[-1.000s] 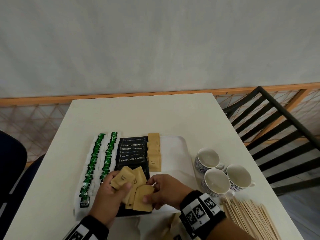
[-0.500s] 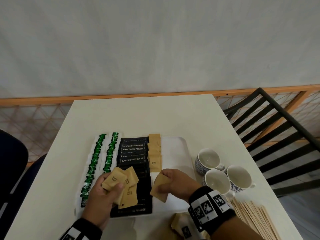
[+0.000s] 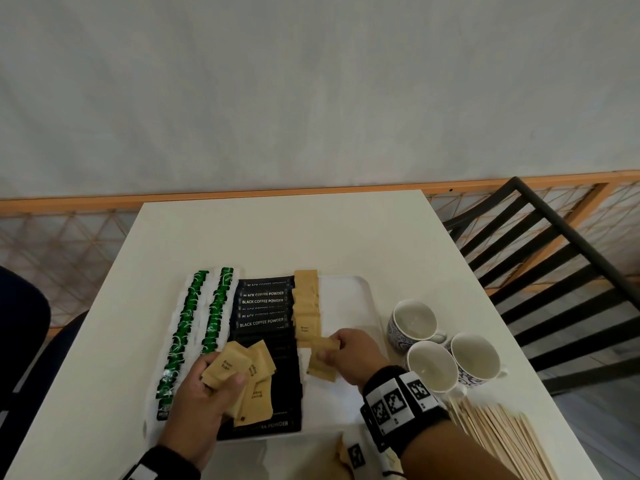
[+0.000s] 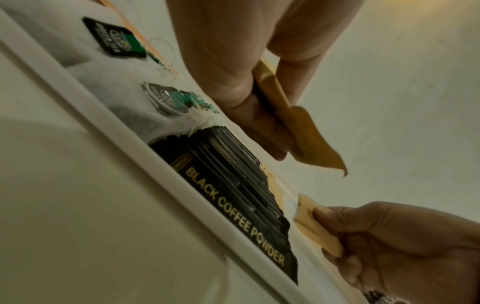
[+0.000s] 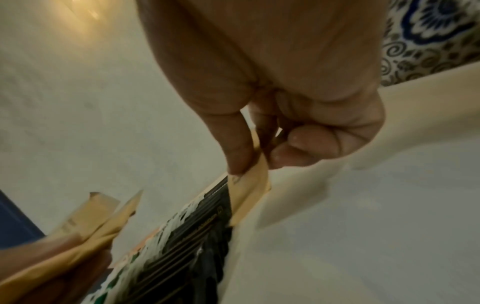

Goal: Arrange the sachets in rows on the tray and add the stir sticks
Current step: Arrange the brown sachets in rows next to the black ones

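Observation:
A white tray (image 3: 349,299) holds two rows of green tea bags (image 3: 188,327), a row of black coffee sachets (image 3: 263,311) and a row of brown sugar sachets (image 3: 305,306). My left hand (image 3: 207,389) grips a fan of several brown sugar sachets (image 3: 242,372) above the tray's near end. My right hand (image 3: 349,356) pinches one brown sugar sachet (image 3: 322,358) just past the near end of the brown row. In the right wrist view, thumb and finger pinch that sachet (image 5: 249,185). Wooden stir sticks (image 3: 502,441) lie at the table's near right corner.
Three patterned cups (image 3: 446,355) stand right of the tray. More sachets (image 3: 346,455) lie at the near table edge under my right wrist. A black chair (image 3: 554,271) stands to the right, and a dark chair (image 3: 20,341) to the left.
My right hand took one brown sachet from the bunch in my left hand and carried it right and away, toward the near end of the brown row. The left hand stayed.

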`<control>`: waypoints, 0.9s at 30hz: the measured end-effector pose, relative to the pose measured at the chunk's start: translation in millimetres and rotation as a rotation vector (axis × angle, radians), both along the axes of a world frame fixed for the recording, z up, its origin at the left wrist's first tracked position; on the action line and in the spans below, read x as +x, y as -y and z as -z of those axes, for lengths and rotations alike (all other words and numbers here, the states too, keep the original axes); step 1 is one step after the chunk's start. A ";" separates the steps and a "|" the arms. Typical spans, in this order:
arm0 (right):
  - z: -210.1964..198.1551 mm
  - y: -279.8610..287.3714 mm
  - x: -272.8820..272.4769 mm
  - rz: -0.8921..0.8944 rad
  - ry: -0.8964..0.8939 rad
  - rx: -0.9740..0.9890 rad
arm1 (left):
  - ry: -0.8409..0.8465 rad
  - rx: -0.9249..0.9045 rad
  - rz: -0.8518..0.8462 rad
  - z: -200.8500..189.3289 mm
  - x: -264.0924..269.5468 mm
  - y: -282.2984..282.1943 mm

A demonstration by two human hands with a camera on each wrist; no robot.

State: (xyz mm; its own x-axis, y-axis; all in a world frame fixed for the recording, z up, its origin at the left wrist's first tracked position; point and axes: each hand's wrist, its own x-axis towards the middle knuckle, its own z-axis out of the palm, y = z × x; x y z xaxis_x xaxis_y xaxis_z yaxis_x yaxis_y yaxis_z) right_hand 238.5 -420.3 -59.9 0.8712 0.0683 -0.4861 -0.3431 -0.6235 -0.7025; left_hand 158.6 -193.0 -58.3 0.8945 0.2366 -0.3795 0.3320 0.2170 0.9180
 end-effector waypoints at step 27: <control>7.8 -25.3 35.9 -0.115 0.195 -0.231 | -0.001 -0.033 0.017 -7.3 2.5 5.1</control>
